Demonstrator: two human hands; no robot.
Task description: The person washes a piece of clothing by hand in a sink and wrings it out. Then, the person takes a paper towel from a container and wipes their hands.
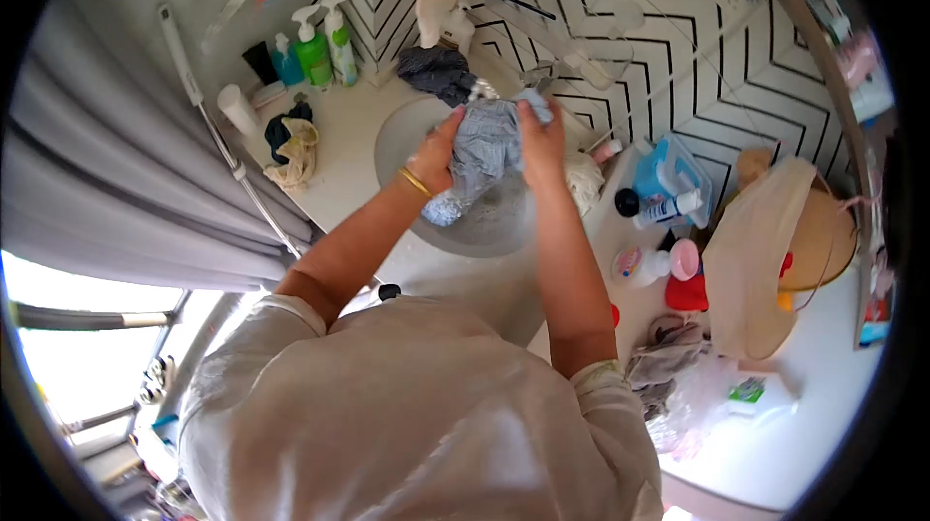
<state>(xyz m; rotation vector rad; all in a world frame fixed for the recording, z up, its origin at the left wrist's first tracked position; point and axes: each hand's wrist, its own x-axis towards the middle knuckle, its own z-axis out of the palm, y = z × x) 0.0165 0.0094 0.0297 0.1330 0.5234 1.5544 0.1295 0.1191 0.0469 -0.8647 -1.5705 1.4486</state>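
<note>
A grey-blue wet-looking cloth garment [487, 141] hangs bunched between my two hands over the round washbasin [389, 151]. My left hand [438, 155], with a gold bangle at the wrist, grips its left side. On the right, my right hand [542, 141] is closed on the upper edge of the same garment. Its lower end, a paler blue patterned part [443, 209], hangs down inside the basin. Behind the hands, a dark grey cloth [436, 74] lies at the basin's back rim. The tap is mostly hidden behind the garment and my right hand.
Green pump bottles [313, 56] stand at the back left, near a dark and cream cloth bundle [293, 145]. To the right are a cream cloth [583, 182], a blue plastic basket [693, 168], a pink-capped bottle [639, 266] and crumpled grey clothing [668, 352]. A grey curtain [116, 153] hangs left.
</note>
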